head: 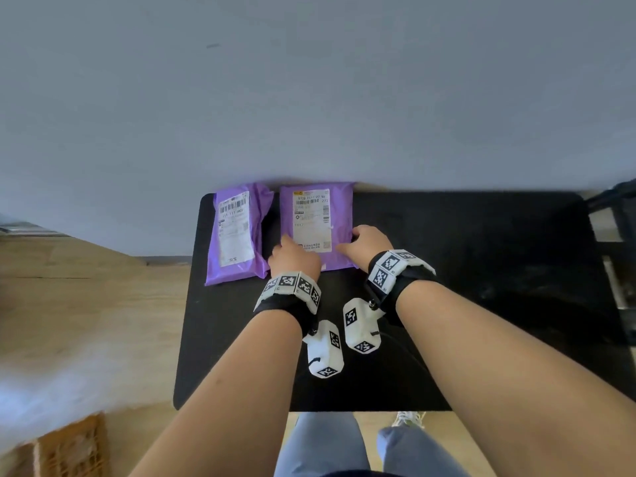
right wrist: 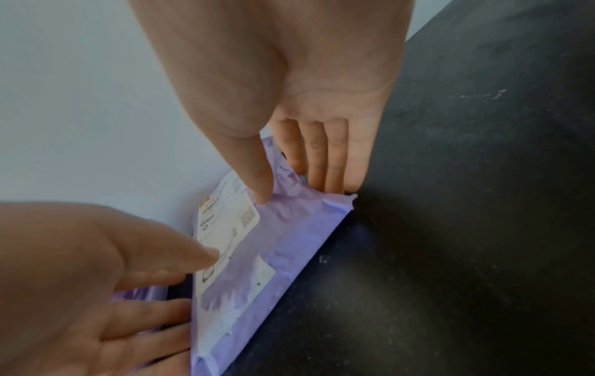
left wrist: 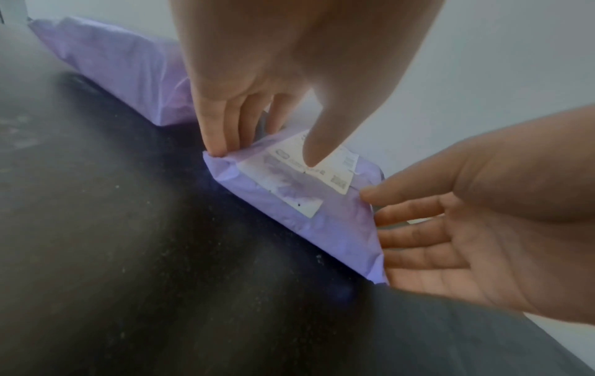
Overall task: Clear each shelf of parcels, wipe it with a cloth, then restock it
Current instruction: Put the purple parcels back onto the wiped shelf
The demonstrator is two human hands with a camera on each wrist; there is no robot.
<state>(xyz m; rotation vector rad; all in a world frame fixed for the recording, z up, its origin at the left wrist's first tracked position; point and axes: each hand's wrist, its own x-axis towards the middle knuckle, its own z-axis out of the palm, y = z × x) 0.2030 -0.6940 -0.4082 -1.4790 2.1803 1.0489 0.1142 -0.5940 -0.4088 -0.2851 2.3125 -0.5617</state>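
Two purple parcels with white labels lie at the back of a black shelf, against a grey wall. Both my hands are on the right parcel, which lies flat. My left hand pinches its left edge, thumb on the label and fingers down the side. My right hand pinches its right edge, thumb on top and fingers tucked at the rim. The left parcel lies untouched, a narrow gap away.
The shelf's right half and front are bare black surface. A dark frame stands at the far right. Wooden floor lies to the left, with a wicker basket at the bottom left. My legs show below the shelf's front edge.
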